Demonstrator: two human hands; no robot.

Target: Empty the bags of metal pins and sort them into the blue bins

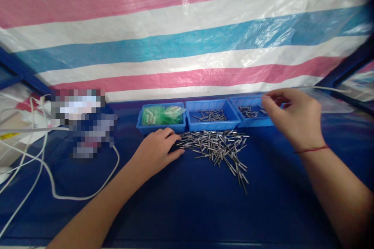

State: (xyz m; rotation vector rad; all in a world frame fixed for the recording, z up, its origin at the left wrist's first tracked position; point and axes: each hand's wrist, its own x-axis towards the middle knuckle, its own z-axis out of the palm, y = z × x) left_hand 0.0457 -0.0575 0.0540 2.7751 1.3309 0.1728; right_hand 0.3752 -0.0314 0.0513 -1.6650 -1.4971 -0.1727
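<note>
A loose pile of metal blind rivets [216,146] lies spread on the dark blue tabletop. My left hand [159,148] rests at the pile's left end, thumb and fingers apart, with the fingertips by the rivets. My right hand [295,113] is raised over the right blue bin [255,122], its thumb and index finger closed together. Whatever those fingertips may hold cannot be made out. Short rivets [248,111] lie in that bin, which my right hand partly hides. More rivets [212,115] sit in the middle blue bin [214,126].
Green plastic packets [159,115] fill the left blue bin [160,128]. White cables [52,183] loop across the table's left side near a blurred-out object [90,124]. A striped plastic sheet [175,46] hangs behind. A clear plastic sheet [333,101] lies at the back right.
</note>
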